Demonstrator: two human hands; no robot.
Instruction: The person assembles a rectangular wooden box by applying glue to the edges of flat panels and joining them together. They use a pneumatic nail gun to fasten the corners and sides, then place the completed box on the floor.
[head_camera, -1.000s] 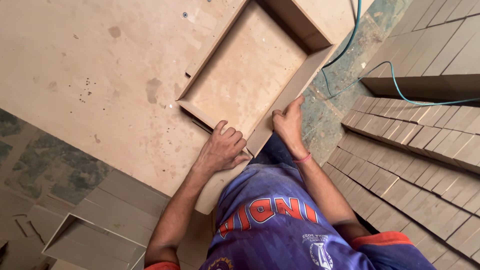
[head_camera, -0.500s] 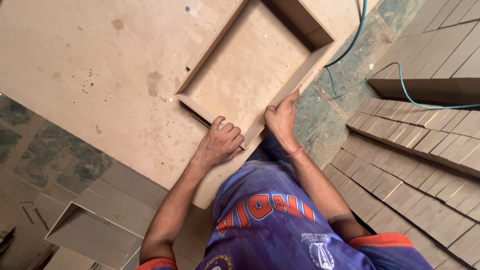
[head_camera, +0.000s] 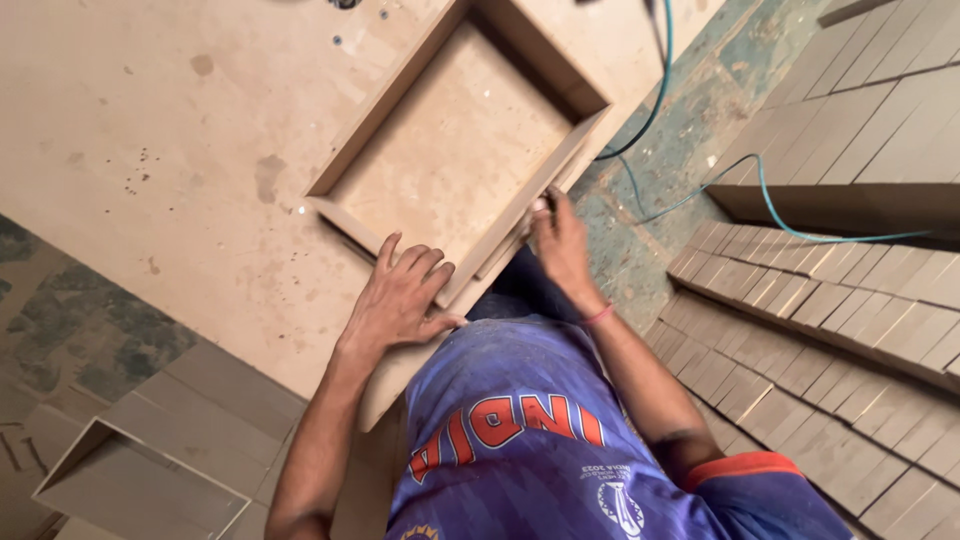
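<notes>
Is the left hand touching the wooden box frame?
Touching. The head view shows the left hand lying flat on the board, its fingertips pressed against the near corner of the wooden box frame.

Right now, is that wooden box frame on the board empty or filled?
Empty. The wooden frame shows only its bare flat bottom inside. The left hand rests flat at its near corner; the right hand touches its side wall.

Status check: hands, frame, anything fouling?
Left hand flat on the frame's near corner. Right hand at the wooden frame's near rail. Green cable on floor, clear.
</notes>
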